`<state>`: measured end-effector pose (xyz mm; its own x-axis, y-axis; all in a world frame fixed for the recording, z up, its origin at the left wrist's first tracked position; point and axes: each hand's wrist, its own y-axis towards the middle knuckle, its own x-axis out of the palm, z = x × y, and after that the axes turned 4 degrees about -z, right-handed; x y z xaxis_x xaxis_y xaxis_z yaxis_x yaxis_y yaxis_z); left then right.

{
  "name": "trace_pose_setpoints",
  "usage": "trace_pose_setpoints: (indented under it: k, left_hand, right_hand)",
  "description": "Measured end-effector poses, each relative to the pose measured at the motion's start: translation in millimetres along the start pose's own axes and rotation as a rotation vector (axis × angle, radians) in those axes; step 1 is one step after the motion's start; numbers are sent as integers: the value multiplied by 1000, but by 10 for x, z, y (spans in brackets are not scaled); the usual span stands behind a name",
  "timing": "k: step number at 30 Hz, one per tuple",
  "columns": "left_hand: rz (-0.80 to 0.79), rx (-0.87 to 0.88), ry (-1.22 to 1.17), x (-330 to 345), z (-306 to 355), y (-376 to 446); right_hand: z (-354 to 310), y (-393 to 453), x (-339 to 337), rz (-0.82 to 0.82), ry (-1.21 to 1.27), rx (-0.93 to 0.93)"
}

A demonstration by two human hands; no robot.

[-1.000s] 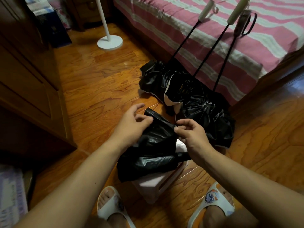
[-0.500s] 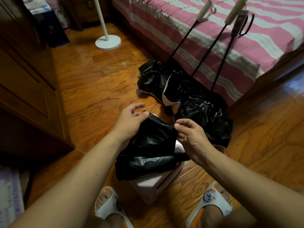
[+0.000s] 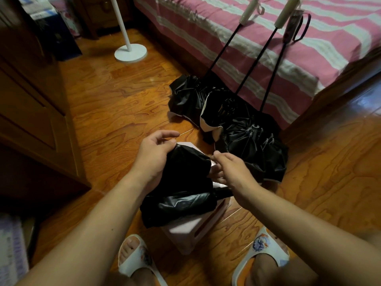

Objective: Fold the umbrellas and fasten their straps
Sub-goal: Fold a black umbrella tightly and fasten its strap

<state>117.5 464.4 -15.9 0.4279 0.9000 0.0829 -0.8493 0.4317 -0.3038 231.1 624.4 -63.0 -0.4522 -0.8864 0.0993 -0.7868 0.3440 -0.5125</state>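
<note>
A collapsed black umbrella lies bunched on a small pale stool between my feet. My left hand grips the cloth at its far left edge. At the right edge of the cloth my right hand has its fingers pinched on a fold. Three more umbrellas stand beyond with shafts extended: black canopies crumpled on the floor, cream handles and a dark handle leaning on the bed. No strap is visible.
A bed with a pink and white striped cover fills the upper right. A white lamp base stands on the wooden floor at the back. A dark wooden cabinet runs along the left. My slippered feet flank the stool.
Both hands have shifted along the cloth; the left hand now clasps the far edge more fully, and the right hand has moved slightly nearer, still pinching a fold.
</note>
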Motion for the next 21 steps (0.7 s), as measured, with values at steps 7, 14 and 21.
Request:
trace_pose_setpoints:
  k: [7, 14, 21]
  left_hand:
    - [-37, 22, 31, -6, 11, -34]
    - [1, 54, 73, 8, 17, -71]
    - [-51, 154, 200, -14, 68, -123]
  right_hand:
    - [-25, -5, -22, -28, 66, -117]
    - [34, -32, -21, 54, 290, -112]
    - [36, 10, -53, 34, 228, -223]
